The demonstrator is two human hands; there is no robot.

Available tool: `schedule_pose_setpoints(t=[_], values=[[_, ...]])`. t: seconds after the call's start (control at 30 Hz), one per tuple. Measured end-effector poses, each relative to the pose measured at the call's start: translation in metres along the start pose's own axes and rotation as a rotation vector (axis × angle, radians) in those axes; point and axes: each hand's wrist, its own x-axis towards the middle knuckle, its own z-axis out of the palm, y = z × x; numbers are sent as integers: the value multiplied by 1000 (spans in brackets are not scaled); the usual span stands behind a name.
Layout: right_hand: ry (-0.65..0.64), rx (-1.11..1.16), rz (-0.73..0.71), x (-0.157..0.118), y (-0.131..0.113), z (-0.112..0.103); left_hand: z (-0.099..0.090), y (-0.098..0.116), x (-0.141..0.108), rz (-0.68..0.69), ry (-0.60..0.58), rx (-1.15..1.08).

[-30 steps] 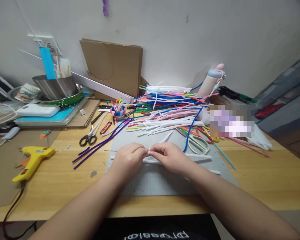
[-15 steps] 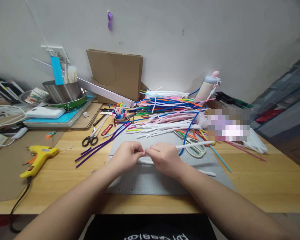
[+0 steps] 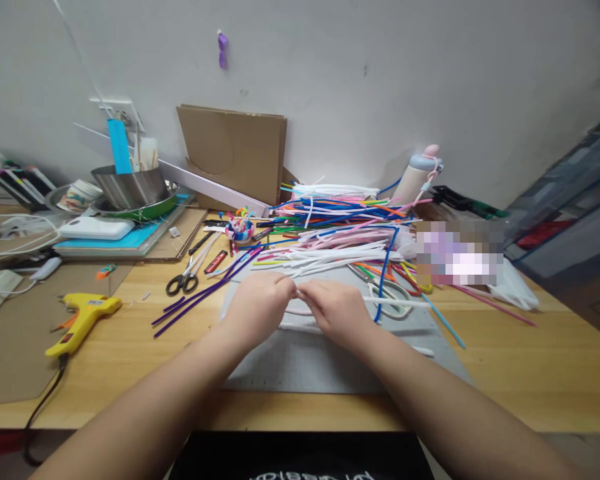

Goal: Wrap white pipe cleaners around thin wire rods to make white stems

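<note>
At the centre of the dial, over the grey mat (image 3: 290,373), my two hands come together and the fingertips meet. Left hand (image 3: 260,303) and right hand (image 3: 339,310) are both pinched tight on a white stem (image 3: 396,303); my knuckles mostly hide the bit between the fingers, but its tail shows past my right hand, pointing to three o'clock. Taking that meeting point as the hub, a second white stem (image 3: 296,327) lies just below my grip at six, partly covered by my right hand. Out at three, the tail crosses the pale scissors (image 3: 396,316) in my view, and a blue stem (image 3: 390,260) curves down beside them. The big pile of stems (image 3: 340,207) spreads at one o'clock, with the bottle (image 3: 411,185) between one and two, and the cardboard (image 3: 235,157) leans on the wall at eleven. The lighter (image 3: 216,261) is at ten. Near nine sit the black scissors (image 3: 183,285) and purple stems (image 3: 195,303), and well beyond them the yellow glue gun (image 3: 83,323).
</note>
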Motion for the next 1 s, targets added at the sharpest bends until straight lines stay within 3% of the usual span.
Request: schedule_pose_setpoints(t=[0.17, 0.23, 0.33, 0.47, 0.63, 0.83, 0.93, 1.0], values=[[218, 115, 63, 0, 1, -14, 4, 12, -5, 15, 595, -13], [280, 158, 72, 0, 1, -18, 11, 16, -7, -93, 667, -201], [277, 259, 85, 0, -1, -20, 22, 18, -2, -362, 484, -615], [251, 465, 120, 1, -3, -18, 29, 17, 7, -405, 191, -997], [270, 652, 201, 3, -1, -19, 16, 19, 13, -395, 168, -808], [421, 668, 237, 4, -1, -23, 2, 29, 19, -128, 342, -476], [444, 604, 277, 2, -3, -21, 6, 34, 18, -45, 313, -314], [480, 517, 293, 1, -2, -20, 9, 37, 17, -89, 255, -333]])
